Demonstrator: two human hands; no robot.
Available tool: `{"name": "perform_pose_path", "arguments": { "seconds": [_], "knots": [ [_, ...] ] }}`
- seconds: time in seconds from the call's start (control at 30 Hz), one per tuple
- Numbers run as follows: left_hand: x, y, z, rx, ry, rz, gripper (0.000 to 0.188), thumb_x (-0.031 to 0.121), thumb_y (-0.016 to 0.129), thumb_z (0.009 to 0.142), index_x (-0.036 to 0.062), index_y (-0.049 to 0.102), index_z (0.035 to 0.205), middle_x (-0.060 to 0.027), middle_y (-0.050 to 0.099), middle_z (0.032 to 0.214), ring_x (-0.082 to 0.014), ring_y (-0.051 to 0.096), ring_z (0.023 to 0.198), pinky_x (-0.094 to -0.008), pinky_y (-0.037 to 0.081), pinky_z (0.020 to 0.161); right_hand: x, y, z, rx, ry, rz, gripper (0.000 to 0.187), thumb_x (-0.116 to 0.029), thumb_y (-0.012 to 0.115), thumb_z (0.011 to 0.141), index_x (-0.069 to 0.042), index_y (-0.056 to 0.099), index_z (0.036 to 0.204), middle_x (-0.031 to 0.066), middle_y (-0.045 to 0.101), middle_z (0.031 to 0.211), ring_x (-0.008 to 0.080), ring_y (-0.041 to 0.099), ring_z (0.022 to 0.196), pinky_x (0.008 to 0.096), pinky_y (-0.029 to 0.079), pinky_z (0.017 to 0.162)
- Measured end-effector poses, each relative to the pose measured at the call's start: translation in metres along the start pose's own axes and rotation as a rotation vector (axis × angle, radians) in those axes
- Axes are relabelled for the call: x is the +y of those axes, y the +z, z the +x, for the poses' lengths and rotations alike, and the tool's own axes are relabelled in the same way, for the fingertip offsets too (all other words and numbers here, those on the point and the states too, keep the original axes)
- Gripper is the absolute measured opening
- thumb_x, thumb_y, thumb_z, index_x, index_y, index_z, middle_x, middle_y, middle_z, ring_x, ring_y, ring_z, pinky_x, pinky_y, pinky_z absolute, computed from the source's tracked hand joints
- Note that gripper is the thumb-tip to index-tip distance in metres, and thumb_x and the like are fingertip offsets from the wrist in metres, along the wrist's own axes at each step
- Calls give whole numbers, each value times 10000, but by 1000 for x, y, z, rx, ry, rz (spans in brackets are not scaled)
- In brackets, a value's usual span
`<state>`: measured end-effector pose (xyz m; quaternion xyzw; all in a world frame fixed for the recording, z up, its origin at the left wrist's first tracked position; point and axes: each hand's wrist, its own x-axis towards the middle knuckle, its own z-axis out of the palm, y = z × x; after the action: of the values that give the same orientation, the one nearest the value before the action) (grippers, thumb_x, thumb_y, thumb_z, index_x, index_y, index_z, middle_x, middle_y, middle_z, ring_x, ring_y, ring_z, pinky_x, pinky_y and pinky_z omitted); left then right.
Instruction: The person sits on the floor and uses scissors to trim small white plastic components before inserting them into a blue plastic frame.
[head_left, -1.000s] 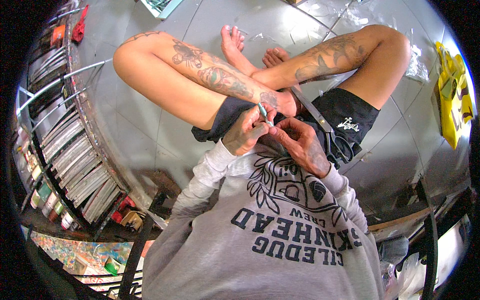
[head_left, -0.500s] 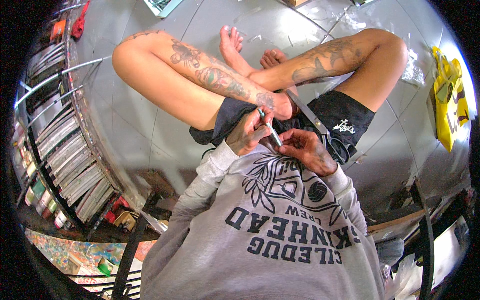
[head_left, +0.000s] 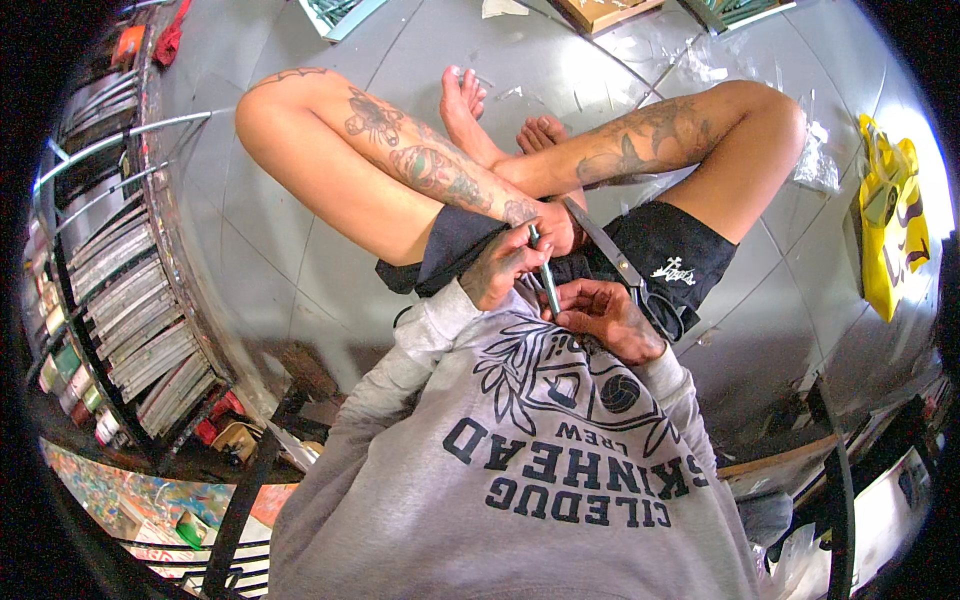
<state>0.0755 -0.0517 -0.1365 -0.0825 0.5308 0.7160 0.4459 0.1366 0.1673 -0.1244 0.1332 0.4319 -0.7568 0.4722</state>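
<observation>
While 2 hands (head_left: 508, 262) (head_left: 612, 318) hold a rod (head_left: 549, 285), shelf edge (head_left: 193, 308) left, floor (head_left: 420, 55) ahead

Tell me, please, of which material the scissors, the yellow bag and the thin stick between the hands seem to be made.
Scissors: probably metal blades, from their smooth grey look; the dark handles may be plastic or painted metal. Yellow bag: likely glossy plastic, judging by its shine and creases. Thin stick: smooth, bluish-green, with a pale highlight along it; plastic or metal, I cannot tell.
</observation>
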Motion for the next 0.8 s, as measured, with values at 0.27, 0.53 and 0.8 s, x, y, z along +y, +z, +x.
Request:
{"name": "perform_pose_path", "arguments": {
  "seconds": [0.27, 0.53, 0.8],
  "knots": [
    [-19, 9, 14, 171, 94, 118, 312, 335, 460, 966, 38, 507, 1046, -26, 492, 930, -113, 491, 857, -263, 406, 740, 0, 16, 16, 231, -162, -145, 228, -210, 647, 962, 1, 683, 885, 41, 677, 753, 114, 615, 679, 279, 496, 606],
    [-50, -3, 24, 254, 298, 266, 391, 303, 352, 1021, -26, 563, 1037, -111, 567, 934, -172, 542, 865, -279, 452, 796, 5, 14, 25, 419, -256, -262, 369, -319, 529, 1030, 16, 684, 1018, 34, 632, 686, 69, 524, 507, 235, 393, 425],
    [-23, 7, 29, 64, 314, 18, 312, 297, 374, 1014, 47, 458, 848, -32, 464, 799, -135, 467, 761, -281, 400, 697, -32, 26, 14, 420, -159, -308, 198, -155, 584, 988, 12, 665, 1056, 41, 652, 717, 93, 573, 588, 259, 466, 530]
  ]
}}
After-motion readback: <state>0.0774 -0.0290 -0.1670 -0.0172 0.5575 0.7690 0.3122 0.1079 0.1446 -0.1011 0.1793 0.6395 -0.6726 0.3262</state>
